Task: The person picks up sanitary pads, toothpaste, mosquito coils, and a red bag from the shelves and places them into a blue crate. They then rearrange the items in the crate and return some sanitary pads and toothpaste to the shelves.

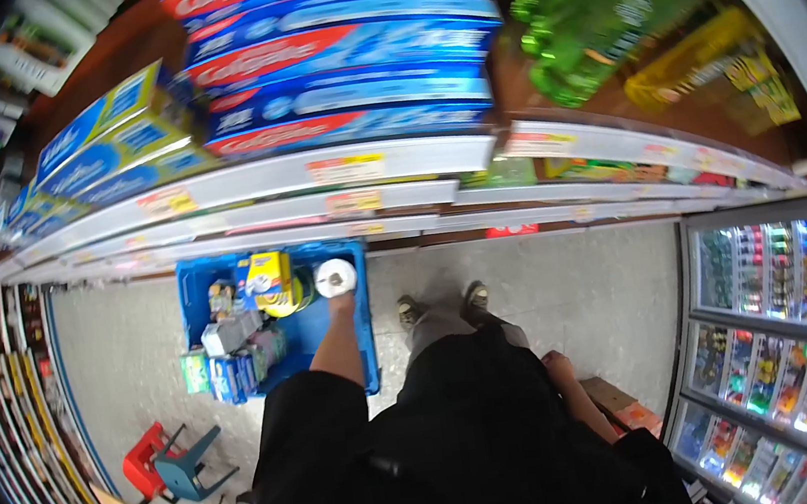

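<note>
My left hand (342,305) reaches down into a blue crate (370,357) on the floor. Its fingers are closed at a white round item with a dark centre (334,277), which looks like a paper roll. Beside that, in the crate, are a yellow and blue box (270,272), a yellow-green round pack (290,298), some grey-white packs (228,335) and several blue and white boxes (229,376). At my right side hangs my right hand (558,366), away from the goods. My body and the downward angle hide its fingers.
Shelves ahead carry Colgate toothpaste boxes (339,53), yellow and blue boxes (112,137) and green bottles (595,7). A glass-door drinks fridge (779,276) stands at right. Red (147,460) and dark teal (186,465) stools are lower left. A cardboard box (615,402) lies behind my right arm.
</note>
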The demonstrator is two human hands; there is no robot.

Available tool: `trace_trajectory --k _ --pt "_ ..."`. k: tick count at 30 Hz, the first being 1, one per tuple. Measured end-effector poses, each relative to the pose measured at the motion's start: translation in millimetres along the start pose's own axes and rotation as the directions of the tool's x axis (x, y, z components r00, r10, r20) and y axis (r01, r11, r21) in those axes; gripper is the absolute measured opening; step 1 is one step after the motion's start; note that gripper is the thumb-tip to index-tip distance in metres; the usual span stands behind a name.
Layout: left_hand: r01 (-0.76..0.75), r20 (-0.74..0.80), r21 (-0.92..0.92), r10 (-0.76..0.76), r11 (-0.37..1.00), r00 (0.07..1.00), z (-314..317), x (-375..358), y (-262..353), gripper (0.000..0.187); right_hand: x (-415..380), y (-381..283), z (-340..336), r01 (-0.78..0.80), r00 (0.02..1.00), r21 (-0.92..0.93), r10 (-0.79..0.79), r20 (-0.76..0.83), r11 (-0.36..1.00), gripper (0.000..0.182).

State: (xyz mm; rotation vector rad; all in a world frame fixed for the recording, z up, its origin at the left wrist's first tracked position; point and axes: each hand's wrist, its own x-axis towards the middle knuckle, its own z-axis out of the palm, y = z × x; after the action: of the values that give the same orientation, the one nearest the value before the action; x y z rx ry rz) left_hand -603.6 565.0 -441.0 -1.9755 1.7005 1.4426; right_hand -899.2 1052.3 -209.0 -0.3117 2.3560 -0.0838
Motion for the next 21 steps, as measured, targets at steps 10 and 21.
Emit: trace_trajectory --k 10,21 --pt "0.121 -0.14 -0.357 -0.181 0.926 0.974 -26.6 -99.5 19.1 0.033 62.5 36.5 -10.0 0.163 0.986 0.057 -0.164 0.02 0.985 0.026" --pt "-0.625 0.054 0.38 0.658 0.682 0.751 59.7 -255.1 205.7 0.026 144.4 55.9 -76.5 0.276 0.925 0.351 -0.148 -0.351 0.895 0.022"
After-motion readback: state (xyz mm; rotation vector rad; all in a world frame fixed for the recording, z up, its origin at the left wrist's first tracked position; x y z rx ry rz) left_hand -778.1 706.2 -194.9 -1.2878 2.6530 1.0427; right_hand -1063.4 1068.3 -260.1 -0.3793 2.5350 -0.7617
